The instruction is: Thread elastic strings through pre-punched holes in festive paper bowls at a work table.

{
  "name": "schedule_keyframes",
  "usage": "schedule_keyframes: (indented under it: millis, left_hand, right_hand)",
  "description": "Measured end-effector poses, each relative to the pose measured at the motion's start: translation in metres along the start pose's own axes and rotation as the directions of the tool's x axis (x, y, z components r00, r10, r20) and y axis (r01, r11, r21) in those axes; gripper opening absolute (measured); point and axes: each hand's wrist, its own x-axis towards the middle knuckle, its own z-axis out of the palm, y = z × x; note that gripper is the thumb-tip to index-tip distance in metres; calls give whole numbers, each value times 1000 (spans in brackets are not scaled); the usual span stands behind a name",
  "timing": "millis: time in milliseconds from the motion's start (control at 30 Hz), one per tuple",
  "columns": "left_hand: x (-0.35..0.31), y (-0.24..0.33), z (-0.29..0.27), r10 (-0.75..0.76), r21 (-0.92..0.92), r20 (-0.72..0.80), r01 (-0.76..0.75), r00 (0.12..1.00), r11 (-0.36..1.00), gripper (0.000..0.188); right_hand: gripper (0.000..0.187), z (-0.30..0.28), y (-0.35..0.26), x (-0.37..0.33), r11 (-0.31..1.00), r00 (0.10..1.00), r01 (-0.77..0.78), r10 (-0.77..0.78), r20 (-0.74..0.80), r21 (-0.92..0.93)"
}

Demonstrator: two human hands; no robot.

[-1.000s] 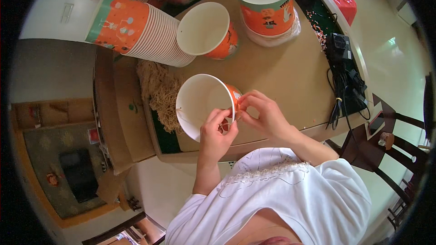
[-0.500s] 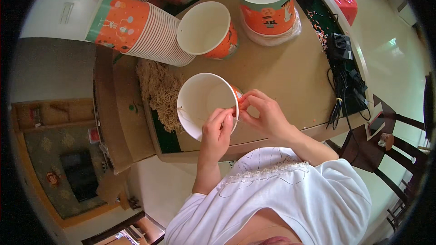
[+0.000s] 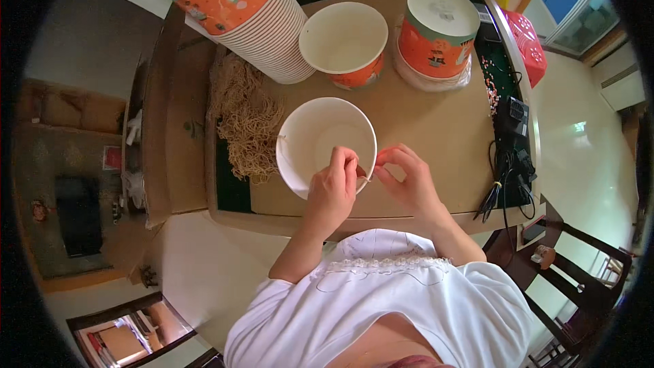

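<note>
A round paper bucket (image 3: 300,140), white inside, stands mouth up at the table's near edge. A thin tan string (image 3: 282,138) shows at its left rim. My left hand (image 3: 332,187) reaches over the near right rim, fingers closed in a pinch on a short pale piece of string (image 3: 366,178). Just outside that rim, my right hand (image 3: 412,180) is also pinched, thumb and forefinger at the same string. The fingertips of both hands nearly meet, and the fingers partly hide the string between them.
A tangled heap of tan strings (image 3: 248,123) lies left of the bucket. Behind stand a leaning stack of orange paper buckets (image 3: 269,31), a single bucket (image 3: 357,78) and an upturned one (image 3: 436,48). Black cables (image 3: 501,177) and an adapter (image 3: 512,117) line the right edge.
The whole view has shifted and turned a little. My hands remain at the bucket's right rim, still pinching, with the right fingertips now slightly lower along the rim.
</note>
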Motion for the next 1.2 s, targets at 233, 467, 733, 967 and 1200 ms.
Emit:
schedule_keyframes:
  millis: [233, 467, 733, 967, 1200]
  left_hand:
    - [-3, -3, -1, -24, -18, -8, 24, 1000, 1000, 5]
    - [-3, 1, -2, -54, -10, 21, 54, 998, 998, 7]
    - [0, 6, -3, -129, -59, 80, 134, 988, 989, 13]
    - [2, 30, -11, 214, -53, -56, -217, 975, 975, 28]
    - [-1, 16, -10, 143, -373, -65, -157, 988, 914, 18]
  right_hand:
    - [11, -18, -23, 26, 994, 997, 46, -52, -62, -94]
    - [18, -18, -3, -1, 994, 976, -104, 109, 188, -38]
    - [0, -20, 6, -10, 742, 949, -299, 294, 110, 600]
    - [8, -27, -20, -8, 439, 918, -395, 203, 339, 807]
    - [9, -2, -30, -2, 643, 952, -300, 158, 261, 705]
